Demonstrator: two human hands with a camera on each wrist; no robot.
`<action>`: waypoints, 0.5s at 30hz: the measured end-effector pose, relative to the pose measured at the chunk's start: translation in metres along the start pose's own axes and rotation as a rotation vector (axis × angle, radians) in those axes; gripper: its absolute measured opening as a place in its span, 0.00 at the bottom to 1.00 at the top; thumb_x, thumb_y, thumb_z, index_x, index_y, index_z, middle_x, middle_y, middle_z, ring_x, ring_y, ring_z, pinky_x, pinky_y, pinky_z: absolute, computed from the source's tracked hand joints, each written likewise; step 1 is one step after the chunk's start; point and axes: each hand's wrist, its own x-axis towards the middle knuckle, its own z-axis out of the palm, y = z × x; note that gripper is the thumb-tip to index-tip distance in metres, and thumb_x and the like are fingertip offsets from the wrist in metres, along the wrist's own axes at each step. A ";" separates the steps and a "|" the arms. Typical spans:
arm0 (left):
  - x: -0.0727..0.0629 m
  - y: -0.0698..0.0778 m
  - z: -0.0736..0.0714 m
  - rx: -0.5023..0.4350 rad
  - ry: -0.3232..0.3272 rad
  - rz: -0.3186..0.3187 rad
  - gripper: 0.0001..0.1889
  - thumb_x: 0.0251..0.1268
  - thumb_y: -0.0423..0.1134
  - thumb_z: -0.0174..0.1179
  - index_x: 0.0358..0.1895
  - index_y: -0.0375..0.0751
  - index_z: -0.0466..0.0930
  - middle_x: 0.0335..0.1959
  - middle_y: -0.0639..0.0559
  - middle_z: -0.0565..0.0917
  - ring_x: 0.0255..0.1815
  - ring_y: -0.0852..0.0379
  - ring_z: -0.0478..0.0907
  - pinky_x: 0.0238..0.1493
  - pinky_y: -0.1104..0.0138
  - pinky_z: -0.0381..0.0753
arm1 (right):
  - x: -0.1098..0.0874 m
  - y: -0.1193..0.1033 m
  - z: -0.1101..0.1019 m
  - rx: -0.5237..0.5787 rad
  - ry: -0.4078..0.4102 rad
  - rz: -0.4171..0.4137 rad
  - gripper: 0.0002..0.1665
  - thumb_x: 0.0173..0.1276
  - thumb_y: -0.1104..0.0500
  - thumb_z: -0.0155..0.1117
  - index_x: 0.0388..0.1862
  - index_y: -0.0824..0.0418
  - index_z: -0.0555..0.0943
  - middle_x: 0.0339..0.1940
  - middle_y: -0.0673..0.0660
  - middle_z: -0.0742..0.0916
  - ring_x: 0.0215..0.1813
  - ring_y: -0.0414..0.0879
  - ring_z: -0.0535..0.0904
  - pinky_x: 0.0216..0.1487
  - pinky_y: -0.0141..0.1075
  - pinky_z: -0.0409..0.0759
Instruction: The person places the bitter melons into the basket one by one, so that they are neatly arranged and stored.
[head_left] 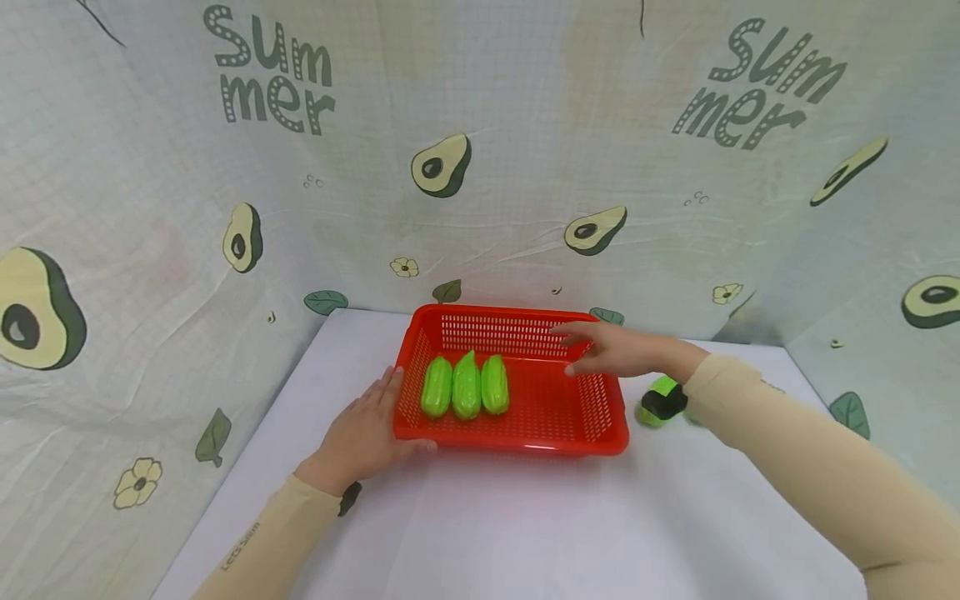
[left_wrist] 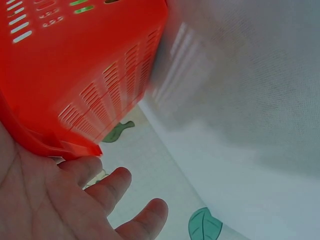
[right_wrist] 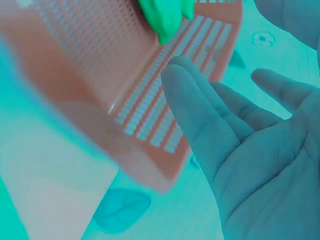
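Basket (head_left: 536,404) mid-frame on table (head_left: 480,533); 3 vegs (head_left: 467,390) side by side in its L half. L hand (head_left: 363,437) at basket's front-L corner; R hand (head_left: 618,348) over R end. Partly hidden obj. (head_left: 651,417) on table, R of basket. Cloth backdrop (head_left: 517,108) behind, upper frame.

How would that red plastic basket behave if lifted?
The red plastic basket likely feels light, given its slotted walls. Its broad rim suggests fair stiffness. Tilted, it might let the three glossy green vegetables slide or roll.
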 end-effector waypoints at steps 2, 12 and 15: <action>0.000 0.000 0.000 -0.001 -0.001 0.001 0.69 0.44 0.84 0.53 0.80 0.34 0.44 0.79 0.37 0.53 0.75 0.35 0.57 0.66 0.44 0.68 | -0.012 0.006 -0.003 0.025 0.009 0.013 0.45 0.68 0.49 0.70 0.78 0.55 0.61 0.69 0.63 0.73 0.59 0.57 0.79 0.54 0.48 0.82; 0.000 0.000 -0.002 0.000 0.001 0.000 0.70 0.44 0.84 0.53 0.80 0.33 0.44 0.79 0.36 0.53 0.75 0.35 0.57 0.66 0.44 0.68 | -0.071 0.033 -0.018 0.052 0.107 0.030 0.46 0.68 0.48 0.69 0.79 0.56 0.60 0.70 0.66 0.73 0.59 0.58 0.79 0.51 0.48 0.83; 0.000 0.000 -0.002 -0.002 0.001 -0.001 0.69 0.45 0.84 0.54 0.79 0.33 0.45 0.79 0.36 0.53 0.74 0.34 0.57 0.66 0.44 0.68 | -0.087 0.043 -0.020 0.033 0.146 0.021 0.45 0.69 0.47 0.68 0.78 0.56 0.60 0.69 0.67 0.74 0.59 0.60 0.79 0.52 0.52 0.82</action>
